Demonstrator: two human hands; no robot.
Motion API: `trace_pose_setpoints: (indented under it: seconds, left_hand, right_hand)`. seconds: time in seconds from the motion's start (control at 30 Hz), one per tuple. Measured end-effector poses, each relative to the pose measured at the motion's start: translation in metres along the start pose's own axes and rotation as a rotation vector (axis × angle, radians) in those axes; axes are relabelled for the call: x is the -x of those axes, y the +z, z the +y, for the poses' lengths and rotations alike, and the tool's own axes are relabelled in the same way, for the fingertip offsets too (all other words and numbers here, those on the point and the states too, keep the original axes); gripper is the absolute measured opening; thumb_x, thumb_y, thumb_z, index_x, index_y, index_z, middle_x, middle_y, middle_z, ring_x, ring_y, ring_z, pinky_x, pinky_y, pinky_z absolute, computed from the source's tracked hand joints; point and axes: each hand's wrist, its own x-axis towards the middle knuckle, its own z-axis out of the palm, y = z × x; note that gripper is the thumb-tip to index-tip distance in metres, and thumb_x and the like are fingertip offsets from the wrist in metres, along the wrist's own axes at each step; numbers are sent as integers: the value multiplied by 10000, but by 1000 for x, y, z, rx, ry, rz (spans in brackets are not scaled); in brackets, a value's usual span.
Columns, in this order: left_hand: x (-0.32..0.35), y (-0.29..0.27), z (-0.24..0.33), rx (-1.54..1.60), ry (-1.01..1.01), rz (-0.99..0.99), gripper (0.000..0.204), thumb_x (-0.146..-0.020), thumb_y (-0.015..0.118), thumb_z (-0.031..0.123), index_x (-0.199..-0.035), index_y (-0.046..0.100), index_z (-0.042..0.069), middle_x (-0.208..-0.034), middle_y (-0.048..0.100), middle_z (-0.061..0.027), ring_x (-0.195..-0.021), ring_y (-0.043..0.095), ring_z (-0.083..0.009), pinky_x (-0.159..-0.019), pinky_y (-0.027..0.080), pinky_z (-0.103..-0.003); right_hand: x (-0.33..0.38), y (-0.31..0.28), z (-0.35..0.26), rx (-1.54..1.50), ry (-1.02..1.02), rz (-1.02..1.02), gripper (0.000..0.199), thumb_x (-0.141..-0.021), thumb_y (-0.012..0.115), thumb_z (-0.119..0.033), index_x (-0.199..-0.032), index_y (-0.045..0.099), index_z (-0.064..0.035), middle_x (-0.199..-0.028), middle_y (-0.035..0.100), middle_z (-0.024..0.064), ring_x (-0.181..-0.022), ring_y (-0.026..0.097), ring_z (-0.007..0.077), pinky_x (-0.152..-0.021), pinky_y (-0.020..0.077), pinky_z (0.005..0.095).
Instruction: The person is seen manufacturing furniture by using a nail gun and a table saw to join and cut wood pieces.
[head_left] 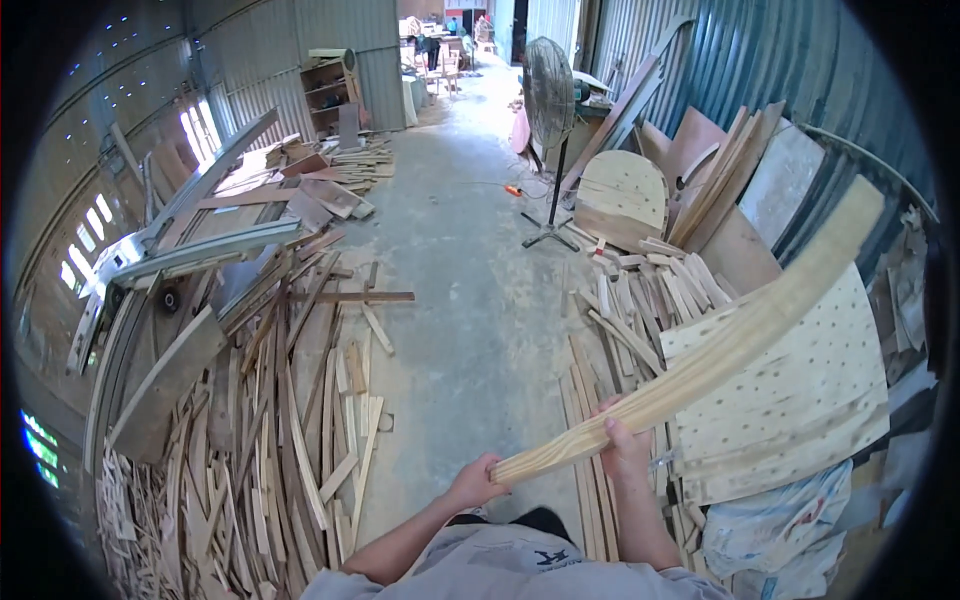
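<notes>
From the head view I look down at a workshop's concrete floor [470,300]. My left hand [478,482] is closed around the near end of a long curved wooden piece [720,340], and my right hand [625,445] grips it just beyond, fingers wrapped over the top. The piece rises up and away to my right (pale, bowed). Below it lies a perforated board [800,400]. Loose wood strips [290,430] pile on my left; a standing fan [550,100] is well ahead.

Crumpled white-blue sack [775,535], lower right.
</notes>
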Motion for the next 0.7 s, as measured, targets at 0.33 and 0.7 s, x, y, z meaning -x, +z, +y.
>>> trace_pose_setpoints:
  seconds: [0.33, 0.7]
  left_hand:
    - [-400, -152, 44, -73, 13, 19, 531, -712, 805, 219, -1126, 521, 48, -907, 627, -75, -817, 603, -151, -744, 497, -296]
    - [-716, -379, 53, -29, -178, 297, 551, -678, 827, 244, -1110, 549, 44, -901, 664, -96, -788, 638, -158, -730, 521, -302]
  right_hand:
    - [-392, 55, 99, -34, -109, -120, 381, -732, 717, -112, -1007, 454, -82, -930, 502, 74, -858, 528, 202, -802, 473, 372]
    - [-822, 240, 258, -107, 218, -382, 419, -740, 650, -3, -1108, 458, -53, -976, 543, 110, -931, 570, 238, -851, 476, 386]
